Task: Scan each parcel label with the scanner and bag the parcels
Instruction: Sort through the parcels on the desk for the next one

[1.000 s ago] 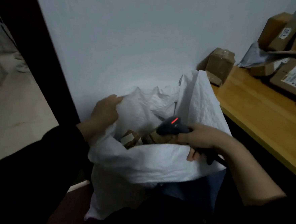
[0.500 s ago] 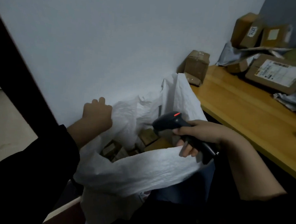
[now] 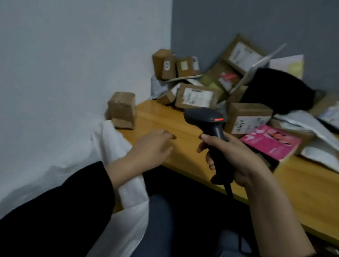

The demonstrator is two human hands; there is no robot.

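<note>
left hand (image 3: 153, 145) off bag (image 3: 108, 144), loose over table (image 3: 311, 188) | right hand (image 3: 240, 159) grips scanner (image 3: 203, 116) | labels (image 3: 197, 97) blurred

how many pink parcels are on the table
1: the pink parcel lies on the table at the front of the pile, just beyond the right hand. More may be buried there.

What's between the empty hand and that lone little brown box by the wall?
In the head view, only bare wooden tabletop separates the left hand from the small taped box.
</note>
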